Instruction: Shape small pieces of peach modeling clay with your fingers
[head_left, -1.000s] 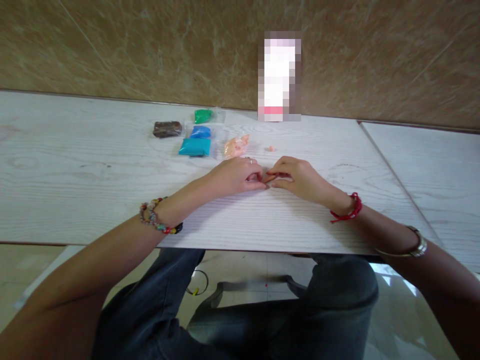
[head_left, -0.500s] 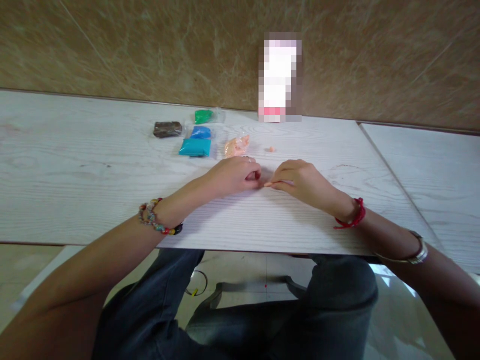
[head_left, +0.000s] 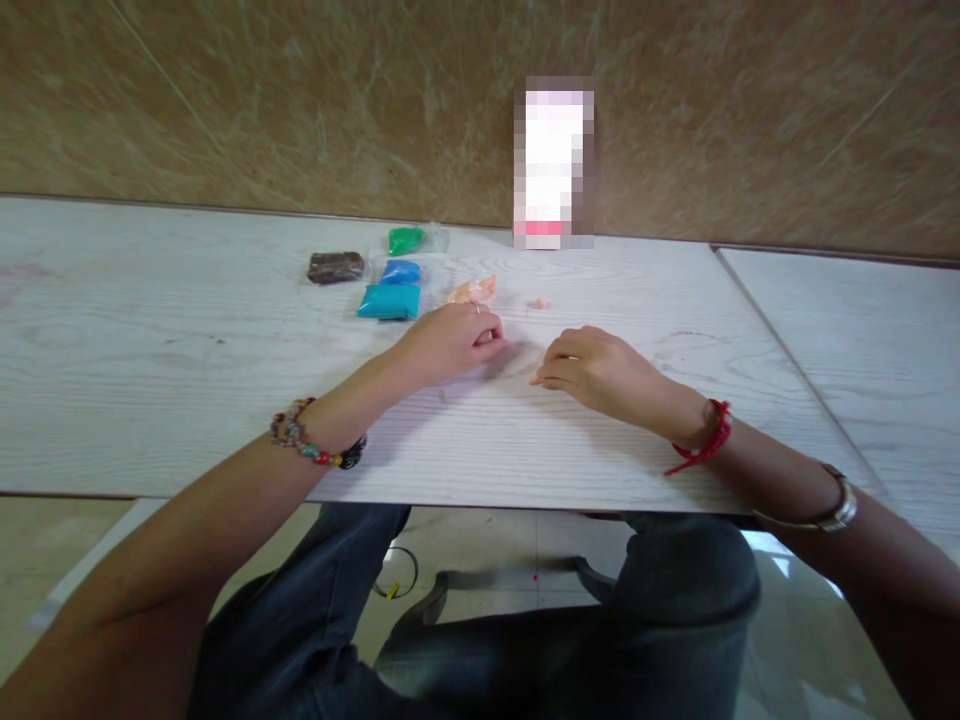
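1. Left of centre on the white wood-grain tabletop (head_left: 150, 360), I see a brown clay packet (head_left: 335, 267), then teal (head_left: 388, 301), blue (head_left: 401, 272) and green (head_left: 406, 241) packets grouped beside it.
2. The left hand (head_left: 454, 342) rests near the middle of the frame, fingers curled in and thumb close to them; I can't tell whether anything is inside.
3. Just past its knuckles, partly hidden, lies the peach clay packet (head_left: 474, 291).
4. Near the centre, a small peach clay piece (head_left: 535, 380) pokes out leftward from the right hand's fingertips. What shows of its long axis seems to run roughly sideways, free end toward the left hand, which is near but apart.
5. Above it sits a small peach lump (head_left: 541, 303), nearer the right hand than the packets.
6. Right of centre, the right hand (head_left: 604, 370) keeps a narrow pinch, apparently on that piece.
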